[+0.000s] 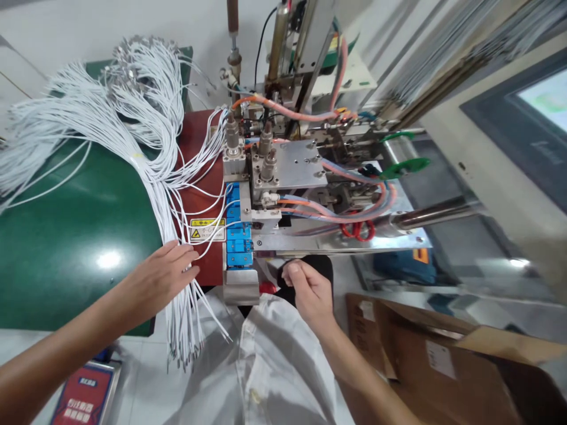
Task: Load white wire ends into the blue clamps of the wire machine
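My left hand (170,271) rests on a thick bundle of white cables (150,183), its fingers spread a little across the strands. The cable ends hang past the table's front edge. Several single cables run from the bundle to a row of blue fixtures (239,245) on the machine. To the right of these fixtures, my right hand (308,289) is closed in front of the machine's metal edge; whether anything is between its fingertips is too small to tell.
A machine (290,165) with air hoses stands in the middle, with a green wire spool (401,156). A green table (80,236) is at left, an open cardboard box (438,366) at lower right, and a screen panel (522,112) at right.
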Action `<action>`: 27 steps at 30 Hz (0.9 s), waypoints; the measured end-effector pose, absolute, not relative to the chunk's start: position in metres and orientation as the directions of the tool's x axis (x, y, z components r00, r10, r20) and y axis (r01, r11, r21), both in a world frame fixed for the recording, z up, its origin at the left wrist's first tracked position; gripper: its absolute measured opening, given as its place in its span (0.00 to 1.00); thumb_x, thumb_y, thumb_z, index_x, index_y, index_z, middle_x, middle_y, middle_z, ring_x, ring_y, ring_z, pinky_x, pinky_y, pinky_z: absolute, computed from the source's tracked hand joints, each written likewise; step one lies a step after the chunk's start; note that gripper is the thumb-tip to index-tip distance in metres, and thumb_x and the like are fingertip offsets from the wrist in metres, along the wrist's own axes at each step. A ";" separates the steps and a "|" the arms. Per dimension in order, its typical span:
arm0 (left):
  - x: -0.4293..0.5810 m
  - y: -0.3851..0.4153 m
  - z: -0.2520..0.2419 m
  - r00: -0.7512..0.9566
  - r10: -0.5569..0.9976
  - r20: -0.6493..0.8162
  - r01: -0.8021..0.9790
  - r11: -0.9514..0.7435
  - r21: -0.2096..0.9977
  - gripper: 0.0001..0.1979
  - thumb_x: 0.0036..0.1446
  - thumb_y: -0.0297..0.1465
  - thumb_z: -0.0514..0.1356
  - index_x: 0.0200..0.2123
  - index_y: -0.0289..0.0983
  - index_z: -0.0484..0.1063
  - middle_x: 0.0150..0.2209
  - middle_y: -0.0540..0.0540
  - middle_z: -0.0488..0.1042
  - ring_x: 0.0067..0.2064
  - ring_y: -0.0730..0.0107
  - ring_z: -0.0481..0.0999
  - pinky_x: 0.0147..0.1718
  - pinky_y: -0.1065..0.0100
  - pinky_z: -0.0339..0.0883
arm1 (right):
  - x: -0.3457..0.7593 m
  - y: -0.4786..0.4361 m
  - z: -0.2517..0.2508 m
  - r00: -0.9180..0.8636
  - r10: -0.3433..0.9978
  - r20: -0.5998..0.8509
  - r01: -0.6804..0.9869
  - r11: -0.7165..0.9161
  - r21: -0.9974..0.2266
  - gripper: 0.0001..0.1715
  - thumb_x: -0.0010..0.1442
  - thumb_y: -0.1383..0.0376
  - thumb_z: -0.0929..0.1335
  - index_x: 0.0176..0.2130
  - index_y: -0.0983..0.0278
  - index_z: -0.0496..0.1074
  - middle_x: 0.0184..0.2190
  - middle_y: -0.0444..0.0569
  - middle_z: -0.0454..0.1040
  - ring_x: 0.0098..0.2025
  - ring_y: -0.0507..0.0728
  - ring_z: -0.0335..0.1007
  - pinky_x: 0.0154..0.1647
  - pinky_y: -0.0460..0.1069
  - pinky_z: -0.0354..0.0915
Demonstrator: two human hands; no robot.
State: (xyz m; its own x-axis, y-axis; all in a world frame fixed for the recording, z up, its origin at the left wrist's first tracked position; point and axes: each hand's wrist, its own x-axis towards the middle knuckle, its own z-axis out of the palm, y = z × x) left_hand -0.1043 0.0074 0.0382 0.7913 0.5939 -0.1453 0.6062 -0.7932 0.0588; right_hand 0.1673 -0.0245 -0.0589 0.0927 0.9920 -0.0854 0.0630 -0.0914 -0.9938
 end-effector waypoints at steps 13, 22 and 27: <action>-0.117 0.025 0.046 0.786 0.614 0.075 0.575 -0.769 0.279 0.11 0.61 0.29 0.50 0.36 0.38 0.73 0.39 0.48 0.78 0.44 0.69 0.74 0.51 0.64 0.62 | 0.165 -0.022 -0.053 0.100 0.992 -0.077 0.057 -0.083 -0.995 0.20 0.60 0.55 0.62 0.23 0.65 0.68 0.19 0.43 0.63 0.23 0.50 0.57 0.25 0.46 0.57; -0.036 0.005 0.010 0.602 0.758 0.250 0.717 -0.651 0.248 0.12 0.60 0.26 0.51 0.44 0.34 0.70 0.36 0.42 0.76 0.38 0.62 0.74 0.39 0.59 0.66 | 0.152 -0.030 -0.030 0.065 0.996 0.057 -0.200 0.069 -0.977 0.17 0.57 0.53 0.65 0.37 0.63 0.74 0.26 0.48 0.71 0.26 0.53 0.67 0.27 0.49 0.65; -0.015 0.000 0.005 0.557 0.815 0.158 0.677 -0.556 0.482 0.17 0.62 0.30 0.49 0.53 0.35 0.63 0.38 0.43 0.76 0.38 0.65 0.75 0.40 0.62 0.69 | 0.149 -0.018 -0.020 0.046 0.999 0.002 -0.021 0.003 -1.000 0.06 0.54 0.63 0.68 0.31 0.62 0.75 0.26 0.47 0.75 0.26 0.52 0.70 0.29 0.47 0.67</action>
